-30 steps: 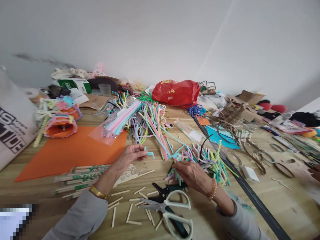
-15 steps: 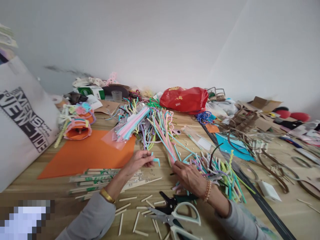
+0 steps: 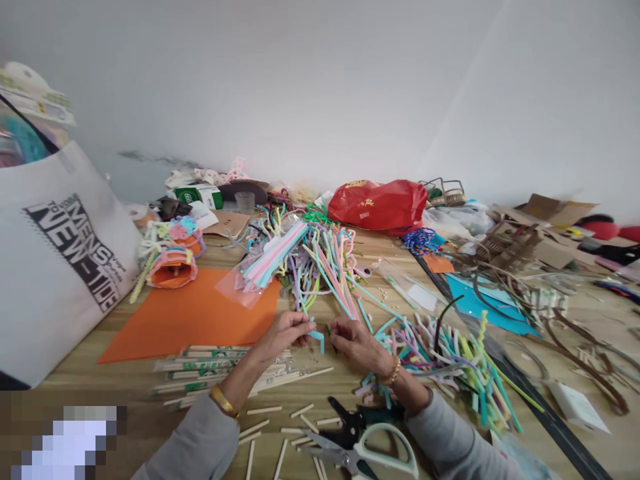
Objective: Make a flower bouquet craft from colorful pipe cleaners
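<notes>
Over the wooden table (image 3: 125, 373), left hand (image 3: 285, 335) pinching an aqua pipe cleaner (image 3: 318, 341), right hand (image 3: 356, 343) just beside, fingers (image 3: 340, 327) narrowly curled

Turquoise pipe cleaner (image 3: 317, 340): one short chenille length, bent into a squared hook, pinched at the fingertips (image 3: 306, 325) of the left hand (image 3: 285, 335). Right hand (image 3: 356, 341): just beside it, fingers turned toward it; contact cannot be told. Loose pipe cleaners (image 3: 440, 357): short kinked pieces in turquoise, yellow, lilac and white, heaped on the desk (image 3: 333, 380) right of the hands. Long pipe cleaners (image 3: 330, 267): pink, blue and lilac, fanned out in a tangled bunch beyond the hands.
</notes>
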Demonstrator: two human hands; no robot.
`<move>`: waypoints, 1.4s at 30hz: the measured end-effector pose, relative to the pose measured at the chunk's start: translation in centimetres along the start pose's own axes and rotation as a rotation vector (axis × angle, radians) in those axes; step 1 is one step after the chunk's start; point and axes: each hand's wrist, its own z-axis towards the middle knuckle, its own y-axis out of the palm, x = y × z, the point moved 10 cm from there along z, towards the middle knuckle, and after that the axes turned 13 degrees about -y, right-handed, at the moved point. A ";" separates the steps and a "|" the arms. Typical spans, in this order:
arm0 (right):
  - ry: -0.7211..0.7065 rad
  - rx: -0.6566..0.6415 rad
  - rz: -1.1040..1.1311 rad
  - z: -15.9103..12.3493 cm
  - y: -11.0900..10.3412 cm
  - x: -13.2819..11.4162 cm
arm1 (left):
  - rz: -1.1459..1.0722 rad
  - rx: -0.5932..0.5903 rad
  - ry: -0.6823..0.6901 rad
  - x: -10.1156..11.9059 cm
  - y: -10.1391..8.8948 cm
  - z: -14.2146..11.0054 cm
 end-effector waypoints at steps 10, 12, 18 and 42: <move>0.078 0.091 0.306 -0.5 1.6 2.1 | -0.019 0.024 0.007 0.3 0.6 -0.1; 0.072 0.143 0.321 -0.5 1.3 2.2 | -0.045 0.025 0.013 0.6 0.6 -0.3; 0.076 0.227 0.382 -0.6 0.9 2.5 | -0.099 -0.013 0.026 0.9 1.1 -0.7; 0.026 0.051 0.225 -0.7 -0.3 -0.3 | -0.098 0.057 0.002 0.6 -0.5 -0.5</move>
